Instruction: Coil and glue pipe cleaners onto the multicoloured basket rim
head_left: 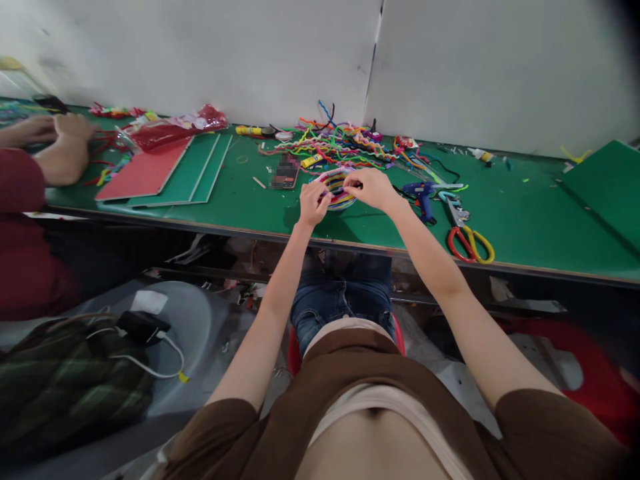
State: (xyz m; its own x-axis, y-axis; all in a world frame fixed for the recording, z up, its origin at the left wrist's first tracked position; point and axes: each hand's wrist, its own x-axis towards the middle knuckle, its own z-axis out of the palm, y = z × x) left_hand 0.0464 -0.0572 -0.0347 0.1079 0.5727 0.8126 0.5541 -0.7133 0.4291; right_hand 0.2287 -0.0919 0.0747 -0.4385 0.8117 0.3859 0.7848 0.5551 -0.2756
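Between my hands, above the green table [240, 217], is a round basket-like ring [341, 202] made of coloured pipe cleaners. My left hand [314, 201] grips its left side, with the fingers bent round the edge. On the upper right side, my right hand [371, 189] pinches at the rim, thumb and fingertips together. Whatever lies between those fingertips is too small to make out. A heap of loose pipe cleaners [345, 143] lies just behind. To the right of my right hand rests a blue glue gun [423, 195].
Scissors [470, 243] with red and yellow handles lie near the front edge at right. A phone [285, 172] and a yellow tube [313, 161] sit behind my left hand. Red and green boards [145, 167] are stacked at left, beside another person's hands [70, 133]. A wall stands behind.
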